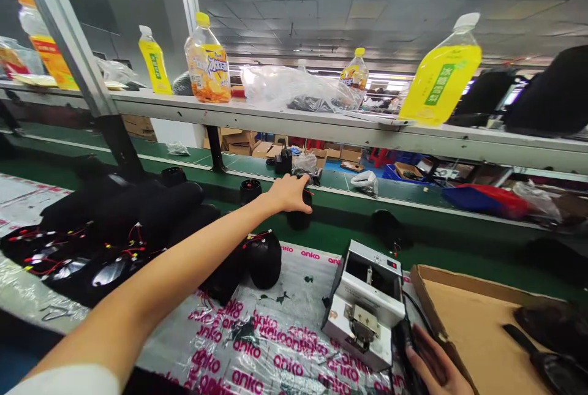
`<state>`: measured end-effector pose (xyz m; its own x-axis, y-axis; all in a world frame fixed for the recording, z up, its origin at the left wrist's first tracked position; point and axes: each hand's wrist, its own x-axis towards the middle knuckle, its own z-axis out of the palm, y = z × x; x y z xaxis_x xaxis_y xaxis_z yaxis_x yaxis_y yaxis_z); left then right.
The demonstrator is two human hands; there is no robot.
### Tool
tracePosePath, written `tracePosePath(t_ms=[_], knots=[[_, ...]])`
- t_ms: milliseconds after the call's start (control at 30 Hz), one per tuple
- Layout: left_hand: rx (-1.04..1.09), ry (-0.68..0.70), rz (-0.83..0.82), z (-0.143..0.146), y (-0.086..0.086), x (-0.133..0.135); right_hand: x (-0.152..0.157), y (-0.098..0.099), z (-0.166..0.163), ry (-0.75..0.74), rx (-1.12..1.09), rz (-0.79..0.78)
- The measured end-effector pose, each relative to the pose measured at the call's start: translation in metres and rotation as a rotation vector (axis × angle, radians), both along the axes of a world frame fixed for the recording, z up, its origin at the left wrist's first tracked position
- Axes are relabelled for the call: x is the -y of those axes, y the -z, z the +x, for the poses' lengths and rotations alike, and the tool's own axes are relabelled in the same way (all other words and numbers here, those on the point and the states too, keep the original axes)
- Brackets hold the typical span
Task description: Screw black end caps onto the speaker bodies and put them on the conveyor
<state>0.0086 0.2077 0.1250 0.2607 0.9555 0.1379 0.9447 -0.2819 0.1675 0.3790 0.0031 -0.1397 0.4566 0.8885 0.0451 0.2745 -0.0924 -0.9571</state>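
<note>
My left hand (pixel 290 193) is stretched out over the green conveyor belt, fingers and thumb curled around the top of a black cup-shaped part (pixel 299 218). At the lower right, my right hand (pixel 434 363) holds a black elongated object (pixel 406 346) whose kind I cannot make out. It lies against the side of a small grey-white machine (pixel 367 306) with a red display. Below my left forearm, a rounded black part (pixel 265 260) with thin coloured wires rests on the plastic-covered bench (pixel 294 334). Another round black part (pixel 250 191) stands on the belt.
Many black pieces with wires (pixel 138 217) are piled at the left. A cardboard tray (pixel 478 321) with black items sits at the right. Above the belt runs a metal shelf (pixel 285 118) carrying drink bottles, including a yellow one (pixel 441 76), and plastic bags.
</note>
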Motion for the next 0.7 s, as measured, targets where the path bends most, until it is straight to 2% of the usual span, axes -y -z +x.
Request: tracePosePath(t_ms=[100, 167, 267, 333, 367, 433, 533, 600, 700], knots=[[0.116, 0.086, 0.141, -0.013, -0.009, 0.054, 0.017, -0.039, -0.017, 0.043, -0.058, 0.018], [0.339, 0.128, 0.258, -0.021, -0.010, 0.094, 0.030, -0.070, -0.034, -0.024, -0.044, 0.120], [0.586, 0.254, 0.264, -0.025, -0.003, 0.149, 0.045, -0.113, -0.071, -0.275, 0.141, 0.314], [0.622, 0.361, 0.192, -0.022, 0.007, 0.179, 0.047, -0.132, -0.097, -0.473, 0.307, 0.318], [0.622, 0.415, 0.141, -0.020, 0.013, 0.191, 0.047, -0.137, -0.109, -0.574, 0.341, 0.270], [0.607, 0.506, 0.007, -0.015, 0.028, 0.211, 0.046, -0.137, -0.128, -0.753, 0.255, 0.159], [0.591, 0.558, -0.159, -0.012, 0.061, 0.228, 0.049, -0.110, -0.152, -0.892, -0.117, 0.037], [0.626, 0.501, -0.144, -0.012, 0.091, 0.234, 0.055, -0.081, -0.169, -0.813, -0.276, 0.032], [0.731, 0.271, -0.038, -0.010, 0.144, 0.239, 0.064, -0.036, -0.199, -0.532, -0.318, 0.095]])
